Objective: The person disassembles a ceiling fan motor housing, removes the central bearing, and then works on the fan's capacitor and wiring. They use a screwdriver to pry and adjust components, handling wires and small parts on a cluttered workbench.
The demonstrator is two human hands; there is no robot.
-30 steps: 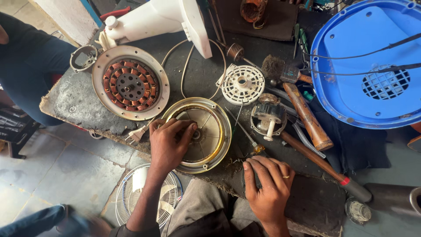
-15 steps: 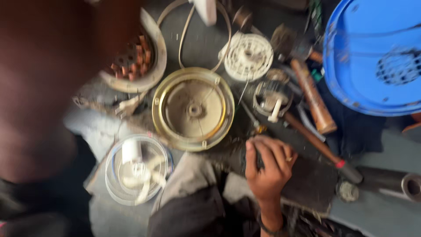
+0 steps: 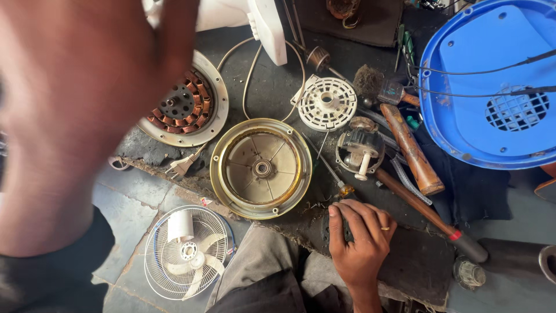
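— What is the right hand doing, low in the middle of the frame?

— It is resting palm-down on the dark work board, fingers curled loosely over the board's near edge. It is gripping nothing; my guess is that it is bracing the person who is leaning over the work.

— And the left hand?

— A big blurred arm is filling the left third of the frame, very near the camera. The hand itself is not showing, so I cannot tell whether its fingers are open or closed.

— Where is the piece they are working on?

— The round brass-coloured motor cover is lying in the centre of the frame, just up and left of the right hand, and nothing is touching it. It is sitting flat with its hollow side facing up, so the bearing at its middle is showing and its axis is pointing straight up at the camera. Lying flat probably keeps it from rolling.

— What is lying around it?

— The copper-wound stator is sitting at upper left, partly behind the arm. A white slotted disc is lying at upper right of the cover, a wooden-handled hammer is slanting to the right of that, and a blue plastic shell is filling the upper right corner. A small white fan guard is lying on the floor at lower left.
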